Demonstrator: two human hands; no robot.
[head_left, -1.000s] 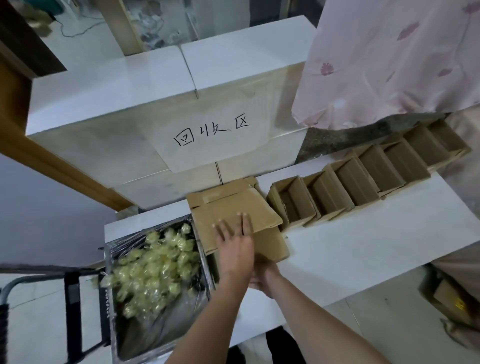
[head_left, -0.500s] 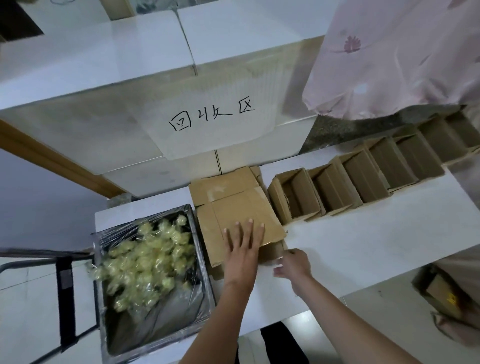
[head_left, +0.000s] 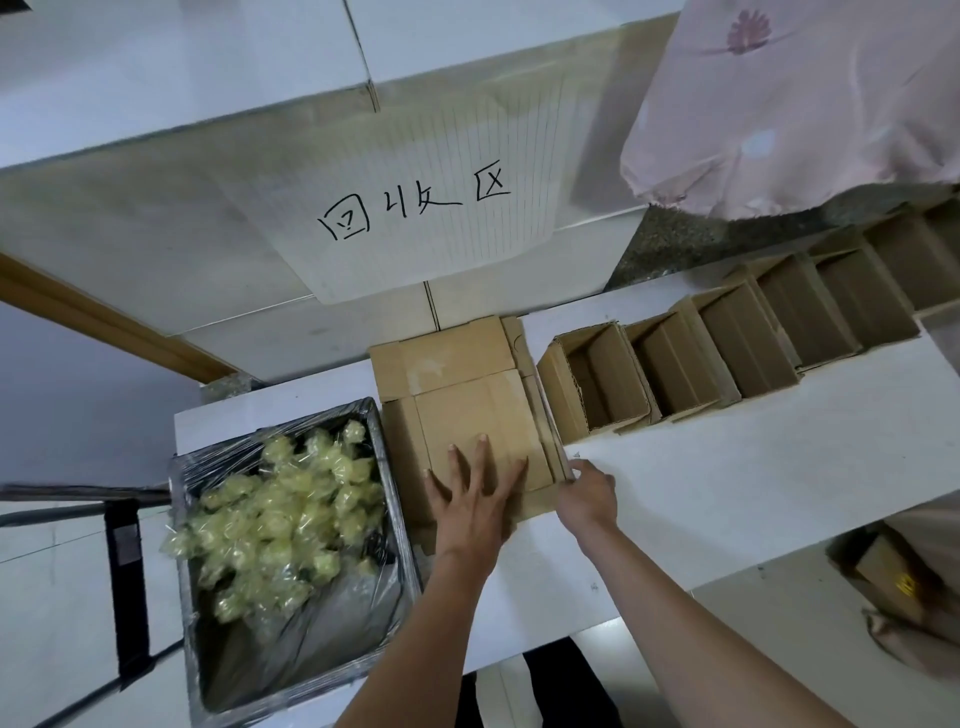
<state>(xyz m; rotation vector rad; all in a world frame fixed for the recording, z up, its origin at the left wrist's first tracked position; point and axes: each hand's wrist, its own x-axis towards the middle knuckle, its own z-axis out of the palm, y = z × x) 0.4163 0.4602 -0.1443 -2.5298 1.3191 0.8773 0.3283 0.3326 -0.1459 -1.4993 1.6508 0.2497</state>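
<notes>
A brown cardboard box (head_left: 467, 400) lies on the white table (head_left: 753, 493) with its top flaps folded down. My left hand (head_left: 470, 499) rests flat on the near top flap with its fingers spread. At the box's right edge, my right hand (head_left: 589, 493) has curled fingers on the upright side flap (head_left: 558, 447); the fingertips are hidden behind it.
A black bin (head_left: 400, 519) lined with plastic holds several yellow-green wrapped items (head_left: 291, 499), left of the box. A row of open cardboard boxes (head_left: 602, 379) runs to the back right. Big white cartons with a handwritten paper sign (head_left: 415, 208) stand behind. Pink cloth (head_left: 779, 104) hangs at top right.
My right hand came out from under my left arm and moved up to the box's right side flap. My left hand stayed flat on the top flap. The camera moved closer.
</notes>
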